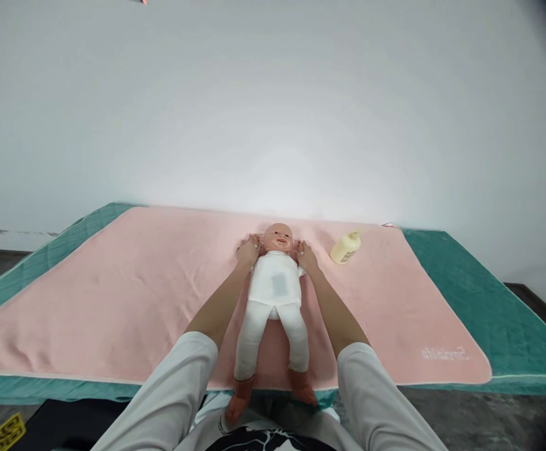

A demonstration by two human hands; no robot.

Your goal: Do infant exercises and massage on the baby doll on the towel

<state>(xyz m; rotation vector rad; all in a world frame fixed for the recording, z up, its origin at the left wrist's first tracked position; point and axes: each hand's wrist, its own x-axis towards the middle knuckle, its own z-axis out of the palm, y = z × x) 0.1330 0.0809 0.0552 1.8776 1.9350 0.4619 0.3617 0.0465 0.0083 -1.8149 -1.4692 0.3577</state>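
A baby doll (275, 285) in a white top and white leggings lies on its back, head towards the wall and reddish-brown feet towards me. My left hand (248, 252) is closed around the doll's arm on the left of its head, and the doll's small fingers show past mine. On the other side, my right hand (307, 258) is closed around the doll's other arm, raised beside its head. Under the doll spreads a pink blanket (173, 294). A pale yellow pump bottle (346, 248) lies tilted on the blanket, right of my right hand.
The blanket covers most of a green quilted mattress (470, 294). Behind it rises a plain white wall (282, 106). At the lower left, a black object (73, 423) and a yellow patterned strip (4, 433) sit below the mattress edge.
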